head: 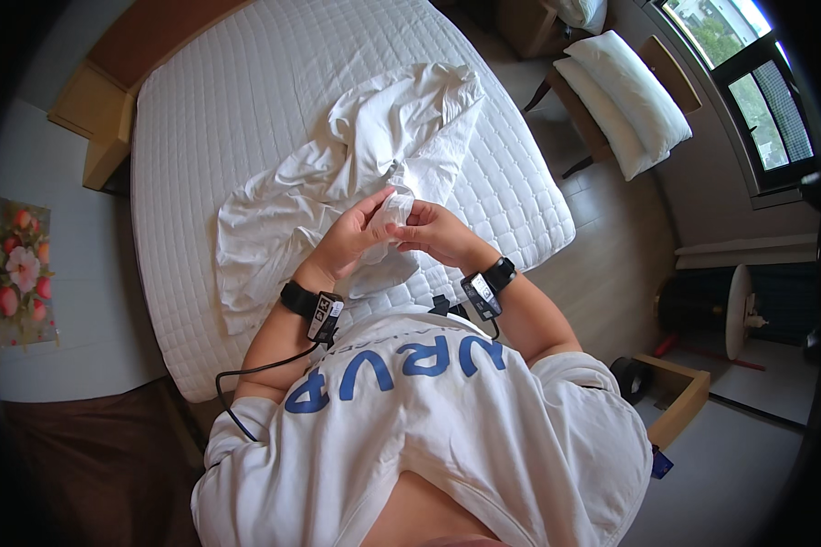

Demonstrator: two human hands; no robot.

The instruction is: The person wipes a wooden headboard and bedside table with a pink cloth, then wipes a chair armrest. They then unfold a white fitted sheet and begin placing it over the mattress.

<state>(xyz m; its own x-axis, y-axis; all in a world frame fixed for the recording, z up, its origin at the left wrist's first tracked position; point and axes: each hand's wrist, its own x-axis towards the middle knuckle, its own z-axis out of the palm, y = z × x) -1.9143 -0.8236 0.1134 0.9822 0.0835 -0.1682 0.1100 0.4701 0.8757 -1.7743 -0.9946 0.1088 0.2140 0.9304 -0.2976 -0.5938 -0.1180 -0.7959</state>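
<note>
A crumpled white cloth point(376, 143), likely a bed sheet or cover, is spread loosely over the quilted white mattress point(246, 75). Close in front of my body, my left hand point(349, 236) pinches a gathered part of the cloth between thumb and fingers. My right hand point(434, 232) grips the same bunched part from the other side, and the two thumbs nearly meet. Part of the cloth hangs below the hands. The fingertips behind the fabric are partly hidden. Each wrist wears a black strap with a small device, and a cable runs from the left one.
Two white pillows point(626, 102) lie stacked on a wooden chair point(663, 68) beside a window point(759, 116). To the left stands a wooden bedside cabinet point(106, 150), near a floral picture point(22, 273) on the wall. A round white-topped stand point(737, 311) is at right.
</note>
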